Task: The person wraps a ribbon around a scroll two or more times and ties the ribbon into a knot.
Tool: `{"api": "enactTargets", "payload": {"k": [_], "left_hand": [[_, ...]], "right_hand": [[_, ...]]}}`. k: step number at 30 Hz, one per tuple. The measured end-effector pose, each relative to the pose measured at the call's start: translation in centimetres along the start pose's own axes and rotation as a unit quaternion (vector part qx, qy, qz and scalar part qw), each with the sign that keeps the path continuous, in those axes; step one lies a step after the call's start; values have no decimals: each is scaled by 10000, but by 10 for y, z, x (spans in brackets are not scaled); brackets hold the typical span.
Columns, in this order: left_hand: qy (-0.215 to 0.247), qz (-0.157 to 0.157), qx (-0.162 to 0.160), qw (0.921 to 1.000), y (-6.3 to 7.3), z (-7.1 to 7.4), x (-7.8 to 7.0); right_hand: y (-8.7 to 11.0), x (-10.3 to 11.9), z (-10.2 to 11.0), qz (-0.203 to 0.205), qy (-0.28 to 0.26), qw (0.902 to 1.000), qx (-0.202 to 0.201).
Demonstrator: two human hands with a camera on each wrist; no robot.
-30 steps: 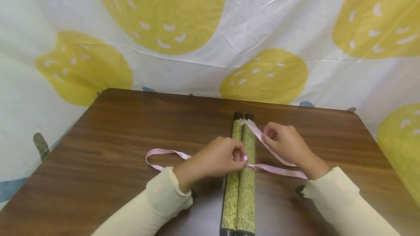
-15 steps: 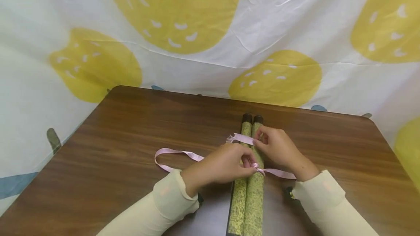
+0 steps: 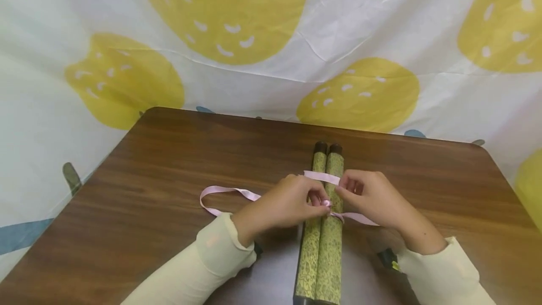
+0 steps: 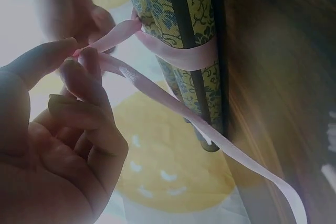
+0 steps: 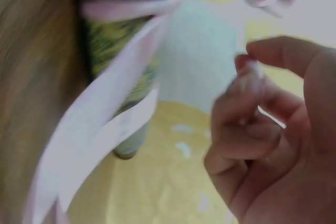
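Observation:
Two rolled, yellow-green brocade rods with dark end caps, like a closed scroll [image 3: 329, 258], lie side by side on the table. Around their middle runs a pink ribbon [image 4: 184, 56], gathered at a crossing on top. My left hand [image 3: 292, 201] pinches a fold of this ribbon between thumb and fingers just above the scroll. My right hand [image 3: 372, 196] is at the scroll's right side, fingers loosely bent; in the right wrist view nothing shows between its thumb and fingertips. Beside it, the ribbon's loose end [image 3: 322, 177] lies across both rods.
A ribbon loop [image 3: 220, 189] trails over the brown wooden table [image 3: 203, 154] to the left. Another ribbon length [image 3: 360, 219] extends right, partly behind the right wrist. A white cloth with yellow fruit shapes [image 3: 360, 93] hangs behind the table.
My right hand brought the ribbon's end leftward across the rods, then drew back slightly right without it. My left hand keeps its pinch on the fold.

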State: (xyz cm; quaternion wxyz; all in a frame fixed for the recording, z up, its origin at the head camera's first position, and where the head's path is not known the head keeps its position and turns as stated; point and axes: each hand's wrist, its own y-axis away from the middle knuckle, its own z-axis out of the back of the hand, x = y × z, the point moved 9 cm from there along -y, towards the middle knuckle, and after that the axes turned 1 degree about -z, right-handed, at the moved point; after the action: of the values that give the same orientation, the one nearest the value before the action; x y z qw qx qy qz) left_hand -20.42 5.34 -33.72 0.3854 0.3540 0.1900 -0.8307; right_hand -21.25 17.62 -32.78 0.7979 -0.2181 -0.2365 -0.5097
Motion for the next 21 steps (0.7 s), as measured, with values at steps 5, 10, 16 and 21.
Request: {"api": "enactTargets", "payload": {"k": [5,10,16,21], "left_hand": [[-199,-54,-53,9998,1,2,0],[-496,-107,-69,9987,3,4,0],[-683,-221,121,9973,6,8,2],[-695,-352,176,9968,6,9,4]], "right_hand": [[8,21,-9,124,-266,9984,493],[9,33,-17,312,-96,9977,593],[5,40,-22,557,76,9968,565],[3,44,-24,706,80,9961,516]]}}
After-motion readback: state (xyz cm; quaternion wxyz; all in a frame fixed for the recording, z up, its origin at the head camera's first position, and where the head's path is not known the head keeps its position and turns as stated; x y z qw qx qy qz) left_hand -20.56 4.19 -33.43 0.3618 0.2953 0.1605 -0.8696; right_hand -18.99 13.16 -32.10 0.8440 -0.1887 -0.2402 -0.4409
